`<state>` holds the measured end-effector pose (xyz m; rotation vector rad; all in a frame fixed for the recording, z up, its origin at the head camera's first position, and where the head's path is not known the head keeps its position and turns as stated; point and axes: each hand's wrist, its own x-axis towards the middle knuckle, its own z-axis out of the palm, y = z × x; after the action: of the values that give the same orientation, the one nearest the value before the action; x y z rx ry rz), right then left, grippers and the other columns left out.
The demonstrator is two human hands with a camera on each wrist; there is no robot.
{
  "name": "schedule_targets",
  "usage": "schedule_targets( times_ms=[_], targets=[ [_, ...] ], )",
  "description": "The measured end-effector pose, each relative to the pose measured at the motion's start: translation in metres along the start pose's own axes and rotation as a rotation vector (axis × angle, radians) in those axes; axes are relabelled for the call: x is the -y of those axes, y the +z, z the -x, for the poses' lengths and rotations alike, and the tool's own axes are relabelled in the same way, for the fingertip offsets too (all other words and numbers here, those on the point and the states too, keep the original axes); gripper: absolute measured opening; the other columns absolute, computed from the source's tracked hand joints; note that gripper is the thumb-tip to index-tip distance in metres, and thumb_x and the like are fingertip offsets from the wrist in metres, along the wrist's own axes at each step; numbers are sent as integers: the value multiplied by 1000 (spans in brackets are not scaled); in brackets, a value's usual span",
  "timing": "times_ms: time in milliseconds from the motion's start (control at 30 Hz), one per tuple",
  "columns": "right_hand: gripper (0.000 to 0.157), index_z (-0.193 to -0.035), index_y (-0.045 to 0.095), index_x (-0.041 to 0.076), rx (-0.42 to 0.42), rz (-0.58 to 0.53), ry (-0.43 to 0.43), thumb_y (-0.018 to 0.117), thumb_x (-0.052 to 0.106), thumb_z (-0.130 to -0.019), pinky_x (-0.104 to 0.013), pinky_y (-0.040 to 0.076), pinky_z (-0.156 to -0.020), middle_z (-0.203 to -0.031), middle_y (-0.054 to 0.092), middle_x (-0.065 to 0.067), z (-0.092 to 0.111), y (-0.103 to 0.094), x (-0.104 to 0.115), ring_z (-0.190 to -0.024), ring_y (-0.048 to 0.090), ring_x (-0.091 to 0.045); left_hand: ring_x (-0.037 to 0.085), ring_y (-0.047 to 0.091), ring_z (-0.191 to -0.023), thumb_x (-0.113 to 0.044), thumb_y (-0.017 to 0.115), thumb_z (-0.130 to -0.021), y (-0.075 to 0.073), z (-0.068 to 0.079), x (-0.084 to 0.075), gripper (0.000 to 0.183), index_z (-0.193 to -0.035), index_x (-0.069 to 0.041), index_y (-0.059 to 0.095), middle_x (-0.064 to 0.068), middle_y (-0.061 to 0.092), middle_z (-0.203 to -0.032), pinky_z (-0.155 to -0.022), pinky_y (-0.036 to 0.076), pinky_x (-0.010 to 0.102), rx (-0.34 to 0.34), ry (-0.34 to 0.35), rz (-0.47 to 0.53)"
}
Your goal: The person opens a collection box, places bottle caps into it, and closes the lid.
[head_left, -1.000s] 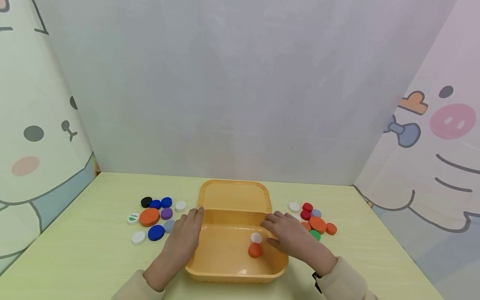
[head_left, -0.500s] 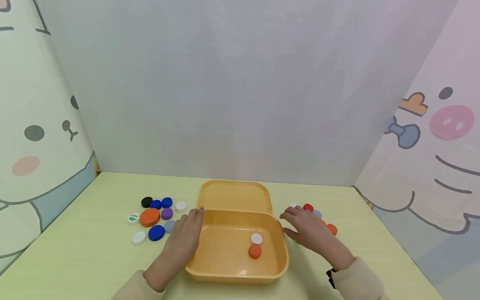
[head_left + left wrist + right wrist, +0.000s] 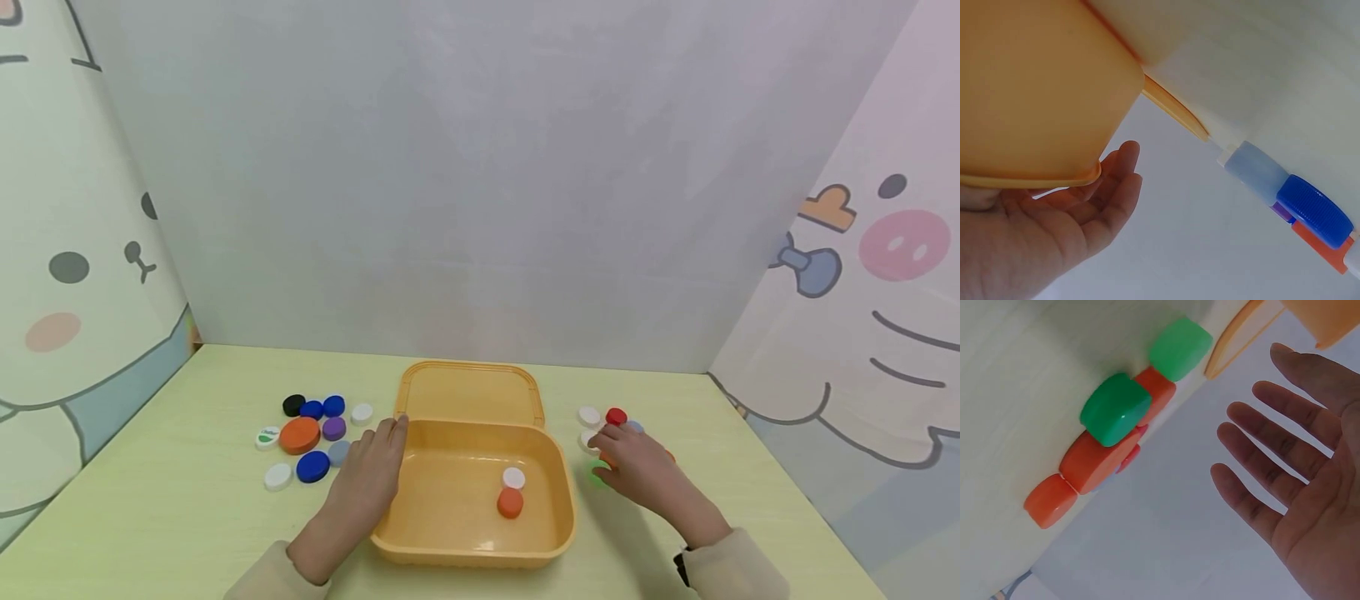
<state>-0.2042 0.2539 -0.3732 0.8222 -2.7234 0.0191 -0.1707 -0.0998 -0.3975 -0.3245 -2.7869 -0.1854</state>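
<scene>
Clearly, the hands point(image 3: 367, 477) flank the box point(image 3: 442, 500); a gap borders its right rim point(image 3: 570, 492).

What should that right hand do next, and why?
The right hand should perhaps lower and pinch the light green cap: it is open and holds nothing, that cap appears beside its thumb in the head view, and the box already holds a white cap and an orange cap.

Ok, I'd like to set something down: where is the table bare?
The table is bare left of the left caps and right of the right caps. Crowded: both cap clusters, plus the middle, with container, lid and left hand; the right hand is near the right caps.
</scene>
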Motion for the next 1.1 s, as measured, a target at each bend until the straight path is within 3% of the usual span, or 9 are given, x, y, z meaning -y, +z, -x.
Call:
schedule_targets(
  times_ms=[333, 667, 1100],
  targets=[
    [26, -85, 63, 17, 40, -11, 66, 80, 22, -65, -23, 35, -55, -80, 52, 8, 12, 8, -8, -70, 41, -5, 28, 53, -92, -1, 66, -79, 1, 0, 1, 56, -130, -1, 43, 16, 51, -121, -81, 49, 39, 5, 3, 8],
    [29, -87, 65, 17, 41, 33, 68, 81, 24, -64, -27, 41, -57, -86, 55, 6, 15, 16, -13, -78, 50, -11, 28, 54, -92, -1, 65, -80, 1, 0, 0, 54, -130, -1, 44, 17, 52, -120, -79, 50, 39, -6, 3, 11],
    [30, -87, 65, 15, 31, 0, 54, 81, 23, -64, -34, 44, -68, -87, 52, 6, 15, 22, -13, -79, 46, -11, 29, 54, -94, -1, 65, -80, 1, 0, 0, 55, -130, -1, 43, 17, 51, -122, -81, 50, 40, 11, -2, 14]
  ],
)
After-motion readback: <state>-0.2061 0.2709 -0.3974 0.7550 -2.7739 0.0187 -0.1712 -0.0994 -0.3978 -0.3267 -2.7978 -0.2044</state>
